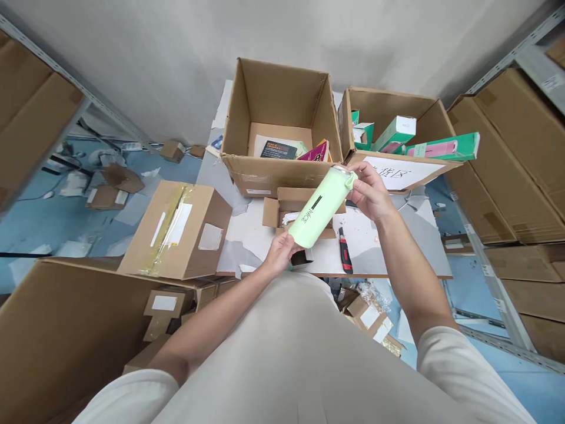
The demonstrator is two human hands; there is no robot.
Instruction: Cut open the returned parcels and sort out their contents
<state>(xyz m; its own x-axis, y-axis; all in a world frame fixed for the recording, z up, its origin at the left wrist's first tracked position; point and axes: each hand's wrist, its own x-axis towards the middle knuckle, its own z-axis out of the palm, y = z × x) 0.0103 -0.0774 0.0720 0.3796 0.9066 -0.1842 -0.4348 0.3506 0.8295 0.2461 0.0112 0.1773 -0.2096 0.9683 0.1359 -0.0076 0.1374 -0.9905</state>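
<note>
A pale green bottle (322, 209) with dark lettering on its side is held tilted above the table, its capped end up and to the right. My left hand (279, 252) is closed on the lower end. At the top, my right hand (371, 191) pinches the loop by the cap. Behind and below the bottle lies a small opened cardboard box (271, 213), partly hidden by it. On the white table to the right rests a red and black utility knife (345, 253).
A large open carton (282, 174) with books stands at the back. Beside it, another carton (392, 100) holds green boxes. A taped carton (194, 235) is at the left. Shelves with cartons (507, 159) line the right. Packing scraps and boxes (371, 312) litter the floor.
</note>
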